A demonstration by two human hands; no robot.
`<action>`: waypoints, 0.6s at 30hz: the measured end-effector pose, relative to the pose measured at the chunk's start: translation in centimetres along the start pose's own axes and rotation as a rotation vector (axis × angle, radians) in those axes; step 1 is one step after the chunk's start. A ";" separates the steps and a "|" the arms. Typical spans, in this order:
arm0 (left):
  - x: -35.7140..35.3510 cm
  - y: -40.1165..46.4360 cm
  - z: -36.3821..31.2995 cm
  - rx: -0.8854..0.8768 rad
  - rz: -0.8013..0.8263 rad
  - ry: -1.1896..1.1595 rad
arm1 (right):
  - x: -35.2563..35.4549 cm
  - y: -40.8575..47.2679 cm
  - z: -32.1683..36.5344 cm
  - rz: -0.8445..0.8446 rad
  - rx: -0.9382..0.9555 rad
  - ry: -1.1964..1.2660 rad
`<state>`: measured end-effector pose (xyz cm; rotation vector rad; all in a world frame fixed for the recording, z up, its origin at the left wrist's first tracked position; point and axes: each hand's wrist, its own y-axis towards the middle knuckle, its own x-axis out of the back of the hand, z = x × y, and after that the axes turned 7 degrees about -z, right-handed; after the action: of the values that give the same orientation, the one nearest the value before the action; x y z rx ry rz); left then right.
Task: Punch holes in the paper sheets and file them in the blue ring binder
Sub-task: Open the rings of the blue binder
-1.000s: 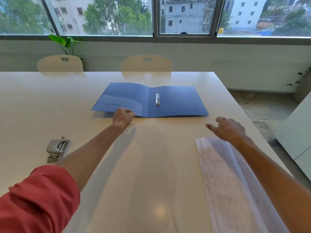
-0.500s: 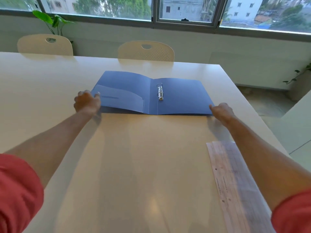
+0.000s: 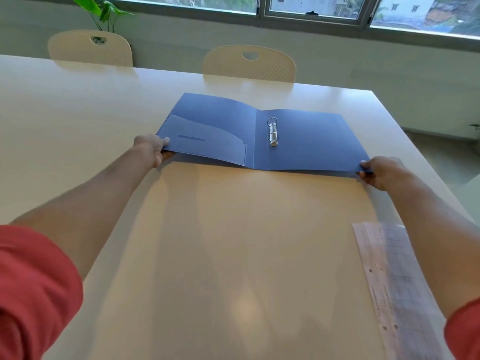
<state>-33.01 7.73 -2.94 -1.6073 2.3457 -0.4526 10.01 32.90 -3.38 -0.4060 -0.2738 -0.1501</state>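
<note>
Now we have the blue binder (image 3: 306, 141) lying open on the table (image 3: 78, 113), its metal rings (image 3: 272, 132) standing just right of the spine fold. Our left hand (image 3: 152, 152) pinches the near left corner of the binder, thumb on top of the cover and fingers curled underneath it. Our right hand (image 3: 381, 172) pinches the near right corner the same way, thumb over the edge and the other fingers tucked below. Near the right edge of the table, well apart from the binder, we see the paper sheets (image 3: 389, 281), with punched holes along their left margin; our right forearm crosses over part of them. Two pale chairs (image 3: 249, 64) stand at the far side, with a green plant (image 3: 101, 9) behind the left one.
</note>
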 end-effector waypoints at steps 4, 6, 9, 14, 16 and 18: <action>0.0 -0.6 -0.9 -0.082 -0.016 -0.036 | 0.4 -0.6 0.2 -0.020 0.064 0.107; 0.0 -1.7 -1.7 -0.134 -0.031 -0.038 | 0.9 -1.5 0.9 -0.013 0.105 0.135; 0.5 -3.9 -2.7 -0.188 -0.041 -0.062 | 2.2 -3.2 1.8 -0.007 0.171 0.178; 4.2 -7.9 -2.8 -0.208 -0.006 -0.086 | 6.1 -7.1 1.6 0.018 0.197 0.250; 6.4 -9.5 -2.5 -0.221 -0.006 -0.094 | 7.6 -8.9 0.4 0.058 0.202 0.246; 8.8 -11.1 -2.0 -0.226 0.000 -0.115 | 9.0 -11.0 -1.1 0.095 0.217 0.228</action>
<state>-27.48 -4.07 2.94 -1.6795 2.3788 -0.0930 16.66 21.63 2.29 -0.1839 -0.0449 -0.0716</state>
